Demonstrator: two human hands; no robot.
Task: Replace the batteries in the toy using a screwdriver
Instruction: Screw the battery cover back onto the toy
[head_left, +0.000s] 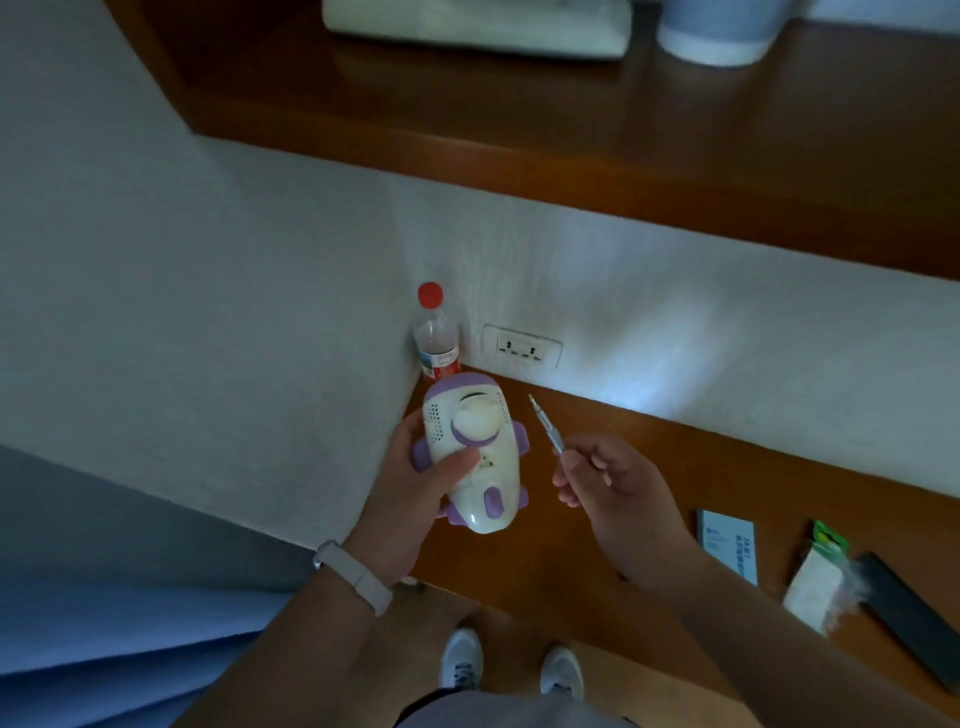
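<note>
Toy (493, 483) of white and purple plastic, shaped like a small plane, sits in the left hand (410, 493), held up in the air above the wooden floor (524, 571); the fingers curl round its side and the thumb presses on its upper face. The right hand (618, 493) is just beside it but apart, pinching the handle of a slim silver screwdriver (545, 428) whose tip points up and away, clear of the toy. A pale wristband (353, 574) circles the left wrist. In the corner by the wall stands a bottle (436, 343) with a red cap, next to a wall socket (522, 345). On the floor to the right lie a grey-blue box (727, 553), a green and white pack (813, 587) and a black flat object (904, 613). White shoes (462, 657) show below. A wooden counter (571, 156) runs above.
</note>
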